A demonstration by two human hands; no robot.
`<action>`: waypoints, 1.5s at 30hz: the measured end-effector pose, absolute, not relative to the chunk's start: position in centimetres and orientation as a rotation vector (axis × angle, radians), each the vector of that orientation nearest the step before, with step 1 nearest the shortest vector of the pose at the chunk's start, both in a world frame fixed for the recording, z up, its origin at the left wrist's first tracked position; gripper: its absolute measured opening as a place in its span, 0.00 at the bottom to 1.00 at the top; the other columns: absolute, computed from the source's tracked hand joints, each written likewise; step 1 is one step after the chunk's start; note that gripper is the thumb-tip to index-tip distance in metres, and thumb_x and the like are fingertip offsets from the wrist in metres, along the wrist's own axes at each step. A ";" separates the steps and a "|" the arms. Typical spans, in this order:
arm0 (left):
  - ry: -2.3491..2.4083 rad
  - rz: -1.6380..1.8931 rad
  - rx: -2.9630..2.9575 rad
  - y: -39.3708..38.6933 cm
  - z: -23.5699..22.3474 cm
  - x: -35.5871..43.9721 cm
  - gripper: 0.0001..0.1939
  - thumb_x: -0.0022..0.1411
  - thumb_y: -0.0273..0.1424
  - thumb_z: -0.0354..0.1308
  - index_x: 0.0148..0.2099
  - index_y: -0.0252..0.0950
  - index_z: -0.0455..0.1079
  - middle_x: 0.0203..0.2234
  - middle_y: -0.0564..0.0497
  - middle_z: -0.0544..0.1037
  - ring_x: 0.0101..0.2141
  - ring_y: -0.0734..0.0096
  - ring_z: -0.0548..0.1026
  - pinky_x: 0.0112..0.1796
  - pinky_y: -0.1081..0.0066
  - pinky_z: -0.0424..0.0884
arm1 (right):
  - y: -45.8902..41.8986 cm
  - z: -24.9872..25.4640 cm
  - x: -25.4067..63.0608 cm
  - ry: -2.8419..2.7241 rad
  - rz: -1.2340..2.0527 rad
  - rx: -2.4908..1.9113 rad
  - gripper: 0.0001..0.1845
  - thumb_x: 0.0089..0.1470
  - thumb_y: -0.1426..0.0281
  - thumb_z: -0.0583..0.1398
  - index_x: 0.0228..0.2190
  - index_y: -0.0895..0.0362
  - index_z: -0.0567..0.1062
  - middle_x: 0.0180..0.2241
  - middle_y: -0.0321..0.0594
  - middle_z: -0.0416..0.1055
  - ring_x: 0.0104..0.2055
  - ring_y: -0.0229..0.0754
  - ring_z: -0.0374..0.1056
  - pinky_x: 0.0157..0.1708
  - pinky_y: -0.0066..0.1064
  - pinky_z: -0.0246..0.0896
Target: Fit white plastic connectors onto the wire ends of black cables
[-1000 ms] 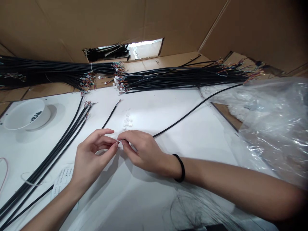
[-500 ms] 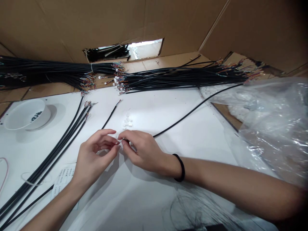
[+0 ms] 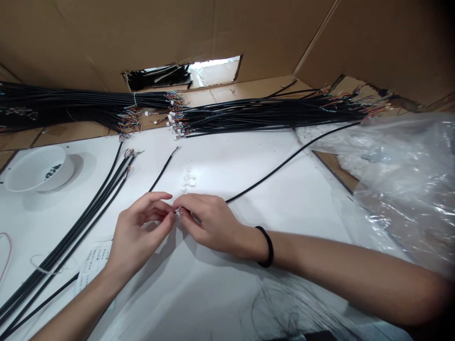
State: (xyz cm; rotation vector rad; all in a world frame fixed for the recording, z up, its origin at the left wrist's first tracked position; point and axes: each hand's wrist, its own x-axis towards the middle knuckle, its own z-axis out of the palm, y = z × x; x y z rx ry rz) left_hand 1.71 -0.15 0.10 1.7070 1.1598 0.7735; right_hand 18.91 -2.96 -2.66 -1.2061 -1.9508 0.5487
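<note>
Thin wires (image 3: 176, 210): centre of the frame, bridging the short gap between both sets of fingertips.
Left hand (image 3: 142, 225): narrow pinch, thumb and fingertips on the wires' left end.
Right hand (image 3: 211, 222): narrow pinch, thumb and index finger at their right end.
Black cable (image 3: 284, 162): runs from behind the right hand toward the upper right.
Hidden: whatever lies inside the right hand's curl; the fingers cover it.
Hard to make out: individual wire tips, tiny and blurred.

A black cable (image 3: 291, 155) curves over the white tabletop (image 3: 227, 163); thin wires (image 3: 177, 210) sit pinched in fingers (image 3: 164, 227).
</note>
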 end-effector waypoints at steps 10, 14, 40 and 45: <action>1.175 0.786 1.695 -0.3 0.3 2.0 0.11 0.57 0.28 0.62 0.44 0.37 0.70 0.28 0.54 0.79 0.31 0.73 0.78 0.35 0.76 0.77 | -2.9 -2.6 18.8 -1.929 0.550 -1.199 0.08 0.55 0.76 0.54 0.35 0.58 0.72 0.31 0.38 0.75 0.30 0.37 0.66 0.31 0.27 0.57; 1.170 0.782 1.701 -0.3 0.4 1.9 0.11 0.57 0.28 0.62 0.44 0.37 0.70 0.28 0.54 0.79 0.30 0.74 0.78 0.35 0.77 0.76 | -2.9 -2.5 18.8 -1.923 0.555 -1.213 0.08 0.55 0.76 0.54 0.35 0.59 0.72 0.29 0.37 0.74 0.28 0.36 0.64 0.29 0.27 0.56; 1.180 0.790 1.732 -0.3 0.5 2.0 0.09 0.57 0.27 0.62 0.42 0.38 0.72 0.28 0.54 0.79 0.30 0.74 0.78 0.33 0.77 0.77 | -3.0 -2.4 18.8 -1.929 0.593 -1.253 0.06 0.55 0.75 0.54 0.32 0.57 0.71 0.29 0.37 0.73 0.29 0.36 0.64 0.31 0.27 0.57; 1.166 0.778 1.761 -0.1 0.3 1.9 0.09 0.56 0.28 0.62 0.42 0.37 0.71 0.28 0.53 0.79 0.29 0.72 0.78 0.33 0.75 0.77 | -3.0 -2.5 18.8 -1.925 0.608 -1.255 0.06 0.55 0.74 0.54 0.33 0.57 0.71 0.29 0.37 0.73 0.29 0.36 0.64 0.31 0.27 0.57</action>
